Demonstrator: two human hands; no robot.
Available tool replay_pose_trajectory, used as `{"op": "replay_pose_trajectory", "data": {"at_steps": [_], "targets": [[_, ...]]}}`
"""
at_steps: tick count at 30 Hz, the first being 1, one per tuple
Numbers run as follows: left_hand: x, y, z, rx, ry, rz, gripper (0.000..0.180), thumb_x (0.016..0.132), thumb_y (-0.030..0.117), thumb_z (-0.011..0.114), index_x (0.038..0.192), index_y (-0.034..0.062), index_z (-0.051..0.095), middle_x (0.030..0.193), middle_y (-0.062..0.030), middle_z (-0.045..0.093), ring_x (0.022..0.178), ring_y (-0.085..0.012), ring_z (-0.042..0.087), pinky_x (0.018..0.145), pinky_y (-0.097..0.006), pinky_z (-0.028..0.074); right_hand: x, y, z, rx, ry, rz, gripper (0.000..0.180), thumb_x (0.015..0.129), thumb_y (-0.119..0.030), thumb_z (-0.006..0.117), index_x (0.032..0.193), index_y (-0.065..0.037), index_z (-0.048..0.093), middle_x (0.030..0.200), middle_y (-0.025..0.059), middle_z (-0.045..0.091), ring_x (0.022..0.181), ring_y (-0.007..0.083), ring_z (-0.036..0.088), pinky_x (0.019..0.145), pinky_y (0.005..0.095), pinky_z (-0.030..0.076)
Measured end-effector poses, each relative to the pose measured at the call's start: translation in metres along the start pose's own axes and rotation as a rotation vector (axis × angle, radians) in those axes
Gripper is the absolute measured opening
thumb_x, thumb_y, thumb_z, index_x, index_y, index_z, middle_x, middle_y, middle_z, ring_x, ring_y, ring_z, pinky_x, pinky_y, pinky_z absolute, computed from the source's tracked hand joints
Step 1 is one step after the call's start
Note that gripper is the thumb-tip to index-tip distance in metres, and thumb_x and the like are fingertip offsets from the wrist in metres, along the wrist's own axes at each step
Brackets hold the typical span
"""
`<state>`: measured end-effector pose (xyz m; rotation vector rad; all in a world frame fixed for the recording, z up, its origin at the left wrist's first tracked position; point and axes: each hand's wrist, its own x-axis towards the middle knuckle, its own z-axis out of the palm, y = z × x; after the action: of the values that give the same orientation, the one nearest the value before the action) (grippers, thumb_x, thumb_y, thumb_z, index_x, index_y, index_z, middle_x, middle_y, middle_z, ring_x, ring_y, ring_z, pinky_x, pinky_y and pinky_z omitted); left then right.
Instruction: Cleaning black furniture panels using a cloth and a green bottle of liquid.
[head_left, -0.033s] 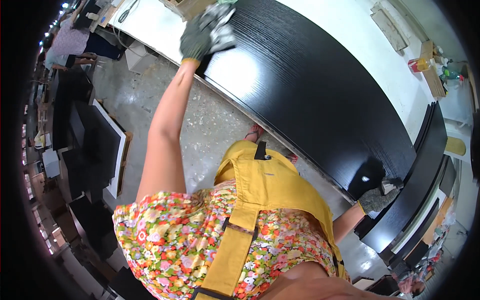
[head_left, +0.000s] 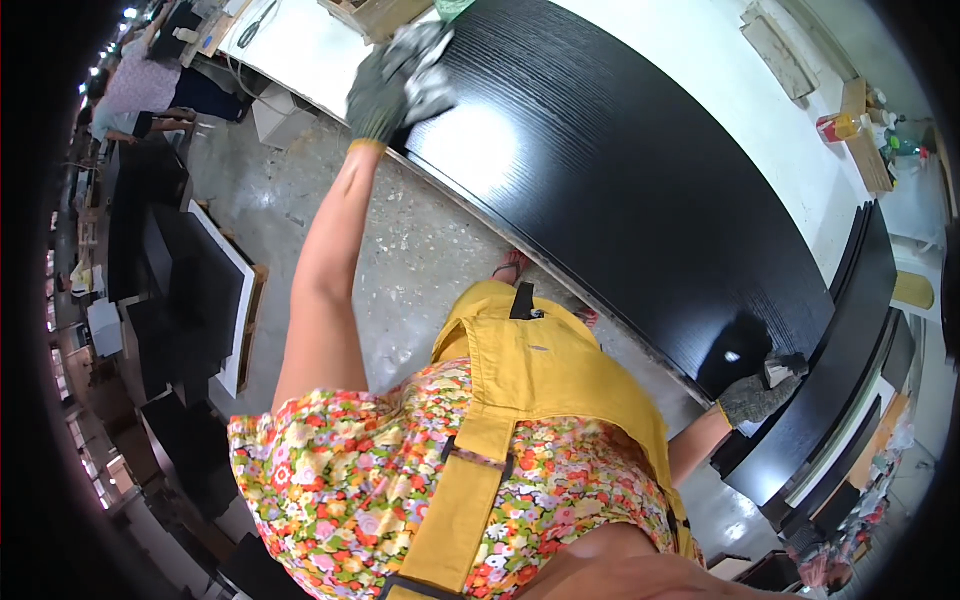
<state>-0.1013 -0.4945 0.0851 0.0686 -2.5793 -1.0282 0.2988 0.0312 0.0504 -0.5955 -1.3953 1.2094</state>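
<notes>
A long black wood-grain panel point(head_left: 640, 190) lies across a white-topped table, a bright glare on its left part. My left hand point(head_left: 376, 100), in a dark grey knit glove with a yellow cuff, is closed on a crumpled grey-and-white cloth point(head_left: 430, 85) at the panel's far left end. At the right end, my right hand point(head_left: 752, 398) wears a similar glove and rests by the panel's near corner. Its fingers are curled, with a small pale patch between them that I cannot identify.
Black boards point(head_left: 850, 340) stand in a stack beyond the panel's right end. A wooden box point(head_left: 866, 140) with bottles is at the far right. Dark panels point(head_left: 190, 290) are piled on the left, where another person point(head_left: 145, 80) stands behind. A cardboard box point(head_left: 385, 15) sits at the top.
My left hand and the cloth have shifted slightly left and nearer to me, toward the panel's left edge. My right hand stays in place.
</notes>
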Motion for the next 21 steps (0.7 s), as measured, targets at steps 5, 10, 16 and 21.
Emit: {"op": "replay_pose_trajectory", "data": {"at_steps": [5,10,16,21], "targets": [[-0.105,-0.105,-0.059,0.226,-0.087,-0.077,0.054,0.091,0.034,0.061,0.136,0.0053,0.052,0.131,-0.0200,0.059,0.120,-0.0331,0.058,0.099,-0.039,0.044,0.002,0.014,-0.013,-0.332,-0.045,-0.303,0.041,0.101,-0.017,0.042,0.134,0.007,0.049,0.132,0.0239,0.054,0.110,0.0330,0.061,0.095,0.0417,0.054],[-0.121,-0.114,-0.089,-0.779,0.131,-0.177,0.042,0.093,0.019,0.058,0.126,-0.0067,0.054,0.111,-0.0150,0.064,0.109,-0.0217,0.059,0.096,-0.031,0.046,0.007,0.012,-0.008,-0.876,-0.143,-0.742,0.035,0.101,-0.011,0.042,0.127,0.009,0.055,0.125,0.0237,0.059,0.108,0.0299,0.063,0.089,0.0391,0.057],[-0.052,0.052,-0.036,0.268,-0.431,0.260,0.054,0.086,0.035,0.069,0.131,0.0069,0.057,0.125,-0.0167,0.061,0.113,-0.0291,0.059,0.099,-0.039,0.043,0.000,0.006,0.013,-0.731,-0.089,-0.427,0.036,0.102,-0.012,0.040,0.127,0.008,0.055,0.125,0.0213,0.060,0.107,0.0283,0.062,0.092,0.0386,0.055],[0.005,0.061,0.102,0.433,-0.062,1.090,0.044,0.094,0.039,0.057,0.129,0.0126,0.057,0.137,-0.0091,0.054,0.128,-0.0284,0.048,0.104,-0.042,0.039,-0.001,0.010,0.012,-0.320,0.019,-0.159,0.033,0.100,-0.012,0.046,0.128,0.005,0.055,0.123,0.0171,0.062,0.108,0.0295,0.062,0.099,0.0419,0.051]]}}
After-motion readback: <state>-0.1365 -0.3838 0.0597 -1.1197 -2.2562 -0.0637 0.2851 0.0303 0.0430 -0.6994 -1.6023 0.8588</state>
